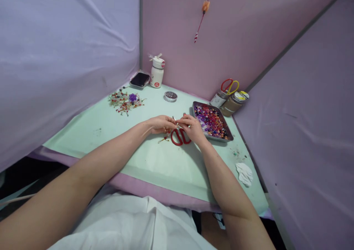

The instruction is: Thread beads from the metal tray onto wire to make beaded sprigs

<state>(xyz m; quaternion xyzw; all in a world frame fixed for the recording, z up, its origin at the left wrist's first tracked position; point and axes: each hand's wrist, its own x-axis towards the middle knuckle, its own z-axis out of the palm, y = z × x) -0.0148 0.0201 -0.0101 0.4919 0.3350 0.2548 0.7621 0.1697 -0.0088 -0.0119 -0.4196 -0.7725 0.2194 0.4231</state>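
In the head view, the left hand (163, 124) and right hand (193, 127) meet at the centre of the frame, fingertips pinched together on a small pale piece (177, 124), too tiny to identify. Red-handled scissors (181, 137) lie just below; a bead tray (221, 139) sits right of centre. The step looks like fine fingertip work, likely calling next for a steady two-handed pinch.

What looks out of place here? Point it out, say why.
A crumpled white wad, cloth or paper, lies near the right edge of the pale green cover, looking discarded. Between it and the bead tray, green and dark specks lie scattered, outside any container. A faint dark smudge mars the cover at left.
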